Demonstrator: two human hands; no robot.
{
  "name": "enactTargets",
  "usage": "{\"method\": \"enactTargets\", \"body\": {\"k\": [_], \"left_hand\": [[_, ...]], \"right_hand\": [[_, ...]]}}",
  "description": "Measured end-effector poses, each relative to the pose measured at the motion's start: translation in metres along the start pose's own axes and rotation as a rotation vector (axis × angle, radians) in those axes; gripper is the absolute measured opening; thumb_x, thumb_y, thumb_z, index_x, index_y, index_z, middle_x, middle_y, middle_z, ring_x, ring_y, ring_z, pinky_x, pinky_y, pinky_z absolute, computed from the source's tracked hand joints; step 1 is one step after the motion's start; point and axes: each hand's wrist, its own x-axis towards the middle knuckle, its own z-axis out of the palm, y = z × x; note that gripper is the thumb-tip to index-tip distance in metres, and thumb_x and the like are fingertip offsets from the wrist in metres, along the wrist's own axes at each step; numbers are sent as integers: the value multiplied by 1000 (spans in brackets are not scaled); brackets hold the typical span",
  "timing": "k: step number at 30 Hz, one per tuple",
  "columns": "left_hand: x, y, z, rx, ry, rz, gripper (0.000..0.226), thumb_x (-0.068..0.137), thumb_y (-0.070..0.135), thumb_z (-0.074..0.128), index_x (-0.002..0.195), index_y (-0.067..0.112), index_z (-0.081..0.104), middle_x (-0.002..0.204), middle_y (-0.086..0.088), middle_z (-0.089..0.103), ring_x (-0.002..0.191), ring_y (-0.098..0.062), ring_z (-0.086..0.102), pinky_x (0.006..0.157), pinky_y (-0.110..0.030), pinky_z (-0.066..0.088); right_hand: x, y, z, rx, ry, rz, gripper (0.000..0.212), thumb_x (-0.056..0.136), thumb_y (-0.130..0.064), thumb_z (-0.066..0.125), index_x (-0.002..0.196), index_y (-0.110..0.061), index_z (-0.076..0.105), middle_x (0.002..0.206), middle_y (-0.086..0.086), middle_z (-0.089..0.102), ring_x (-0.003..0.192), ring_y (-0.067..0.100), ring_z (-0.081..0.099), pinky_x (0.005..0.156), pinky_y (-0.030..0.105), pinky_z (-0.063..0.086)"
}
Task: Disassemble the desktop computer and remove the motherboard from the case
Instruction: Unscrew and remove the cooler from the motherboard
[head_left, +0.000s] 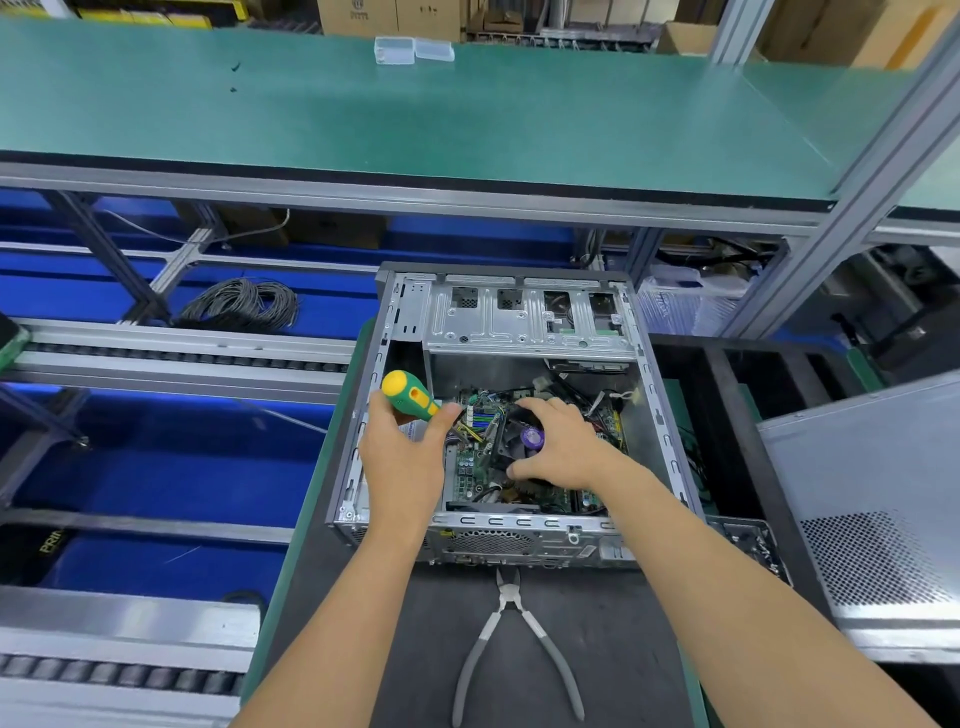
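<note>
Left hand (402, 441) grips screwdriver (410, 396), handle pointing up-left.

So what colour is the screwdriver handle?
Green and yellow screwdriver handle, held in the left hand; head view.

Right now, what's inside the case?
Inside the case: motherboard, loose cables, a cooler fan under the right hand. Both hands cover parts of the board.
</note>
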Motion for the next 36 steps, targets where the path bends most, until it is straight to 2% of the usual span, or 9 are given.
{"method": "enactTargets", "body": {"k": [14,18,20,23,26,28,30,33,36], "left_hand": [[0,-4,2,13,-35,-8,29,81,35,78,83,36,48,80,13,61,79,1,55,70,-19,39],[-1,0,2,47,-65,26,31,81,31,78,82,34,47,77,17,60,75,6,55,66,-9,40],[-2,1,2,48,-83,34,30,81,28,78,82,32,48,74,19,60,74,11,56,66,-1,38],[-2,2,2,47,-104,25,28,81,28,78,86,27,51,74,13,60,73,12,56,64,0,37],[-2,2,3,44,-112,22,27,81,28,78,87,26,52,75,12,61,73,11,57,62,0,37],[-2,2,3,44,-114,19,27,81,29,78,87,28,51,75,13,61,73,12,57,62,1,37],[-1,2,3,46,-114,17,28,81,29,78,87,30,51,74,15,61,74,12,58,62,1,37],[-1,1,4,72,-121,27,28,82,30,78,86,31,50,77,26,61,74,12,58,62,1,38],[-1,1,5,97,-124,50,28,82,31,77,85,31,49,79,28,61,71,8,59,61,-1,38]], "right_hand": [[-6,1,-7,159,61,42,95,67,-45,78,147,-31,29,140,2,35,132,27,27,107,52,32],[-5,2,-8,241,83,53,93,66,-48,77,146,-33,31,135,-1,37,130,26,27,106,51,33],[-4,3,-9,269,96,60,91,65,-51,74,145,-34,32,131,0,38,129,26,30,106,51,34],[-5,6,-11,343,104,86,85,70,-54,71,144,-32,36,130,1,41,124,24,39,104,46,38],[-10,7,-16,489,113,87,62,75,-60,64,130,-37,48,128,-2,50,115,18,50,91,34,41],[-15,9,-20,565,119,118,66,74,-67,55,131,-35,51,130,-6,55,116,15,52,89,32,37],[-19,12,-25,638,103,164,68,77,-69,47,133,-31,52,134,-8,54,122,16,49,94,35,35],[-25,16,-30,878,65,234,48,84,-63,47,111,-26,62,128,1,60,119,23,53,104,44,35],[-36,18,-37,1161,34,224,31,93,-48,50,88,-26,70,94,2,70,90,23,62,91,45,46]]}}
